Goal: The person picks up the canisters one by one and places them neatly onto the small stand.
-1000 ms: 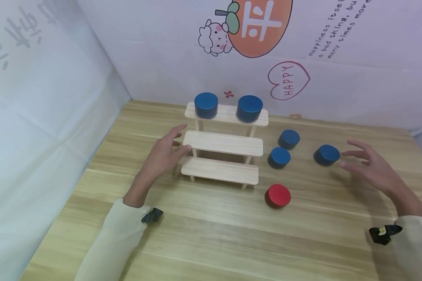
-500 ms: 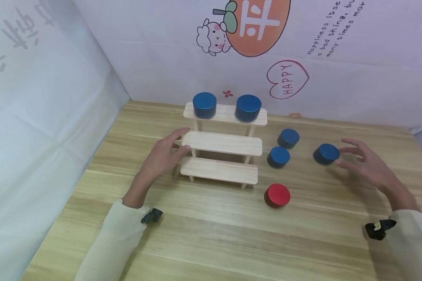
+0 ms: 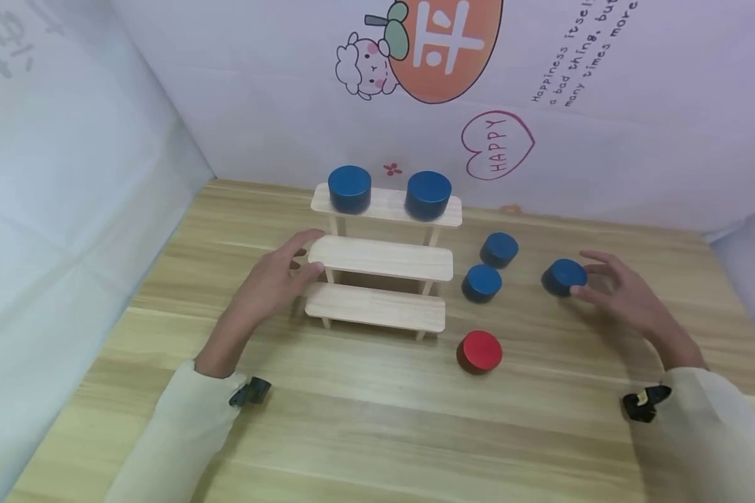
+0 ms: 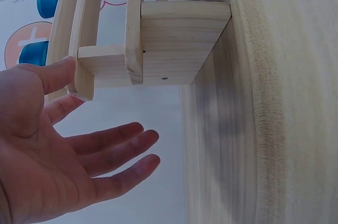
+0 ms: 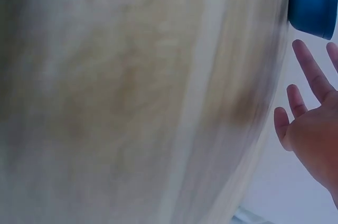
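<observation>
My left hand [image 3: 270, 283] holds the left end of the middle board on a three-tier wooden display shelf [image 3: 380, 257]. In the left wrist view its thumb presses that board's front edge, one finger lies behind it, and the other fingers stretch loose. At right, a blue round tin [image 3: 565, 276] stands on the table, with my right hand [image 3: 626, 297] beside it. The right thumb and fingers are spread around its right side; in the right wrist view the fingertips sit just short of the tin [image 5: 312, 5]. The right thumb's contact is unclear.
Two larger blue tins [image 3: 349, 190] [image 3: 428, 195] stand on the top board. Between shelf and right hand are two smaller blue tins [image 3: 500, 249] [image 3: 482, 283] and a red tin [image 3: 479, 351] nearer the front. A white printed cloth [image 3: 277, 105] walls the table's back.
My right hand has moved left to the blue tin, its thumb now overlapping the tin's edge. My left hand stays at the shelf end. The head view has shifted slightly.
</observation>
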A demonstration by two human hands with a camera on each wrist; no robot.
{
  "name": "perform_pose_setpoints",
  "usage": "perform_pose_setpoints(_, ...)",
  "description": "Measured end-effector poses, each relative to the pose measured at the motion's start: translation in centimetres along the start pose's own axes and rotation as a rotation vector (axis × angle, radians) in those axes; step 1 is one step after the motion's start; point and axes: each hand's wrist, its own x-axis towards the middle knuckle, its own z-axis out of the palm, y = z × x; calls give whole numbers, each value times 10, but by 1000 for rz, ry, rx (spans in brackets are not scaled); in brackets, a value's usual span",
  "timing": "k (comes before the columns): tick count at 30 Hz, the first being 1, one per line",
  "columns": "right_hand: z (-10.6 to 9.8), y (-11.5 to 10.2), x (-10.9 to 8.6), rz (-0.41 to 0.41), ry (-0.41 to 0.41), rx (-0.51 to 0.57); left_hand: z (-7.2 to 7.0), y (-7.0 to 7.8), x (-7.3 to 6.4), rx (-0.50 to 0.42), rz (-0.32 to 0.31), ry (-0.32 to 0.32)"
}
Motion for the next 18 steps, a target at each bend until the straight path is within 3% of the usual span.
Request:
perform_pose_setpoints(9,6,-5,6,25,-44,-61,-3,-1,-1,12,-1,-12)
perform_pose_setpoints(18,7,-7,13,-8,-39,-115,-2,2,2,26,-16,-7)
